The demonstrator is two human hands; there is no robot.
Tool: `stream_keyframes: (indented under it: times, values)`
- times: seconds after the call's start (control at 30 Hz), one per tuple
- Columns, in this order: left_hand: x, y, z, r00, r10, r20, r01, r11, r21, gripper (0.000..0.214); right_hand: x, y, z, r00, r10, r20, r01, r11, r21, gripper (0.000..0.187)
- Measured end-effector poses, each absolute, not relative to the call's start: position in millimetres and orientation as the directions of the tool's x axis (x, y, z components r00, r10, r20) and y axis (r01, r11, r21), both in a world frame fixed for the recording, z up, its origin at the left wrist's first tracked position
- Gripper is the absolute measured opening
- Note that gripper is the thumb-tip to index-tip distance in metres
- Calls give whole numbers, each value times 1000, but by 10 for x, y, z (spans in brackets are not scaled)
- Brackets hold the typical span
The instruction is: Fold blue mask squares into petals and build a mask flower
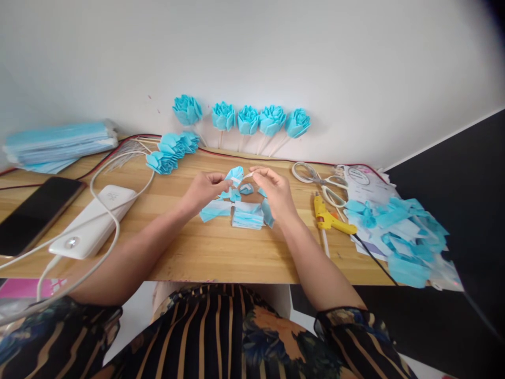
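Note:
My left hand (pixel 207 189) pinches a small folded blue petal piece (pixel 235 174) above the wooden table (pixel 221 252). My right hand (pixel 274 189) is closed on the thin white stick (pixel 248 175) that meets that petal. Both hands hover over a small stack of cut blue mask pieces (pixel 246 216), with more loose blue scraps (pixel 215 210) to the left of the stack.
Several finished blue flowers (pixel 248 120) lean on the wall; more flowers (pixel 171 150) lie at back left. A pack of masks (pixel 59 145), phone (pixel 33 210) and power bank (pixel 94 221) sit left. Scissors (pixel 321 181), yellow glue gun (pixel 329 218) and blue offcuts (pixel 402 231) lie right.

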State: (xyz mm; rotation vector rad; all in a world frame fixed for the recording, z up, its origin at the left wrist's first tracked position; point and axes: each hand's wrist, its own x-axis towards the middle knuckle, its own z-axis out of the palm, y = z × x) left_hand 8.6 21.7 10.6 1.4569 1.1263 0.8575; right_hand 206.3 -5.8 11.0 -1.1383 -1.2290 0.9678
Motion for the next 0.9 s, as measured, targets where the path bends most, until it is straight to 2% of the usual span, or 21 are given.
stream_keyframes:
  times: [0.17, 0.33, 0.57, 0.9]
  values:
    - [93, 215, 119, 274, 960, -60, 145, 20, 989, 33, 1994, -43, 17, 88, 994, 65, -129, 76, -989, 18]
    - [99, 211, 130, 260, 965, -42, 108, 14, 994, 35, 1942, -54, 5, 21, 1000, 7, -202, 11, -979, 22]
    - [103, 187, 145, 247, 968, -40, 109, 13, 994, 37, 1901, -66, 33, 21, 999, -29, -338, -20, -941, 23]
    - [100, 190, 147, 251, 968, -4, 118, -27, 993, 35, 1915, -67, 24, 19, 999, -33, -332, -25, -943, 25]
